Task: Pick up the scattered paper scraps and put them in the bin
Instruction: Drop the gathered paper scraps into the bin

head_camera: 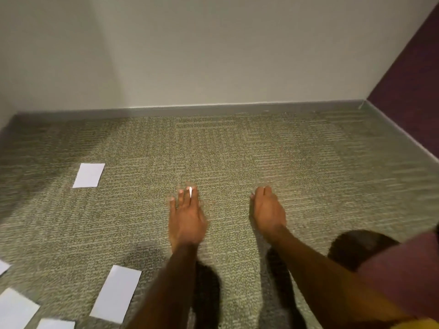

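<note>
a maroon sleeve and a yellow edge of cloth fill the lower right corner of the frame, nearest the camera. two bare forearms reach forward from there over a grey-green carpet floor. the left hand is at the centre, palm down, its fingers stretched out and slightly apart; a small white sliver shows at the fingertips, too blurred to tell what it is. the right hand is just to the right, fingers together and gently curled, holding nothing visible. white paper scraps lie on the carpet: one at middle left, one at lower centre-left, and three more at the lower left edge. a pale wall with a grey baseboard runs across the top.
</note>
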A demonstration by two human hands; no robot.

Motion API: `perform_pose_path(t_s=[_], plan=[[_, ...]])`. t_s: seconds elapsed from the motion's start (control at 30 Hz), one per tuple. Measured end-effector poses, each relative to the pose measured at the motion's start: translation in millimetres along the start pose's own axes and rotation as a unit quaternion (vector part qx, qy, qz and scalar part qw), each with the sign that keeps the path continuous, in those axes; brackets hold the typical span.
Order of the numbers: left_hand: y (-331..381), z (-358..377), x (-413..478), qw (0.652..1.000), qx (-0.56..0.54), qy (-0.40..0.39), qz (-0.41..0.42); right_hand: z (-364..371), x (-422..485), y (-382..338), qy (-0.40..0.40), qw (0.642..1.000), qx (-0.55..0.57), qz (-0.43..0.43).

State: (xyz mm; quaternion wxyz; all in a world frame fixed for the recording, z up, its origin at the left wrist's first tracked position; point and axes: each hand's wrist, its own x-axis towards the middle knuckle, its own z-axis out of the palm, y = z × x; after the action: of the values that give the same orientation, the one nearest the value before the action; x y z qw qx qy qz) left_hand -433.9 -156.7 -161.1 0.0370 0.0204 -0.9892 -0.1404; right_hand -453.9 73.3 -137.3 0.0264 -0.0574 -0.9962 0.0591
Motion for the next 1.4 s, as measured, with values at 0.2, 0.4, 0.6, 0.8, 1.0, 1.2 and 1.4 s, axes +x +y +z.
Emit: perform_pose_path(t_s=[0.2, 0.4, 0.6, 0.8, 1.0, 1.2, 1.4], plan=[[15, -27, -58, 0.996, -0.072, 0.045, 0.01, -9, -83, -5, -0.022, 0.988, 0.143, 0.056], [103, -70, -102, 0.924, -0.371, 0.004, -0.092, -70, -123, -2, -0.072, 0.763, 0.55, 0.331], [176, -124, -134, 0.799, -0.565, -0.106, -0.177, -164, -161, 4, -0.094, 0.627, 0.71, 0.305], [218, -194, -152, 0.742, -0.644, -0.085, -0.167, -238, -176, -9, -0.042, 0.627, 0.743, 0.23], [281, -263, -165, 0.699, -0.704, -0.084, -0.093, -317, -190, 9, 0.074, 0.616, 0.763, 0.183], [346, -298, -181, 0.686, -0.704, -0.178, -0.037, -368, -216, 75, 0.133, 0.633, 0.746, 0.161], [388, -298, -197, 0.717, -0.634, -0.289, -0.025, -375, -239, 148, 0.16, 0.68, 0.679, 0.228]])
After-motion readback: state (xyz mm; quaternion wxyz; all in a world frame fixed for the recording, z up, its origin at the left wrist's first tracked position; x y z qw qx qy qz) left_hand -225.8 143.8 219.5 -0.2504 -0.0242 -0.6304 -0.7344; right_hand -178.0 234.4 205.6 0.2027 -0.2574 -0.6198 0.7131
